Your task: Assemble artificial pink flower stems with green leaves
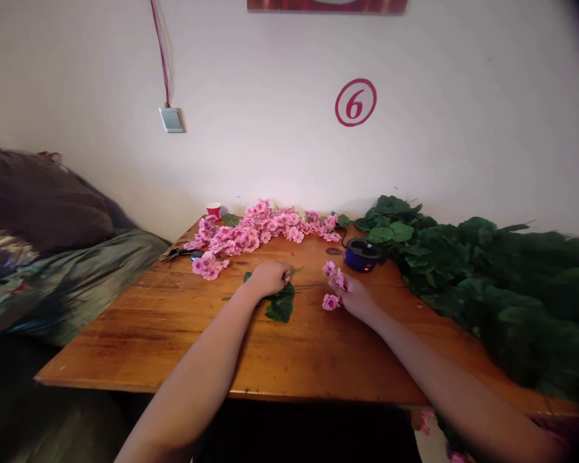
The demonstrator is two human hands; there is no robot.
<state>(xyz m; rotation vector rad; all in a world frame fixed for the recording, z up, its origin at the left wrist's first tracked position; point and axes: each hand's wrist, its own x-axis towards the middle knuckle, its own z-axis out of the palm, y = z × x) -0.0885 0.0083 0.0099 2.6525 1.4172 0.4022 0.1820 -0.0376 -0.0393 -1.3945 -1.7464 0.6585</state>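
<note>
Over the middle of the wooden table (174, 334), my left hand (269, 280) is closed on the stems of a few green leaves (280, 306), which hang out below and behind it. To its right, my right hand (356, 297) is closed around a small spray of pink flowers (331, 301). Thin stems run from the spray leftward to near my left fingers. A heap of pink flowers (251, 233) lies beyond my hands. Just behind my right hand stands a small blue pot (361, 255) with a lit red light.
Large green leaves (487, 276) are piled along the table's right side. At the back left are a red and white cup (213, 211) and dark scissors or pliers (174, 254). Stuffed sacks (43, 199) stand at the left. More pink flowers (427, 421) show below the front edge.
</note>
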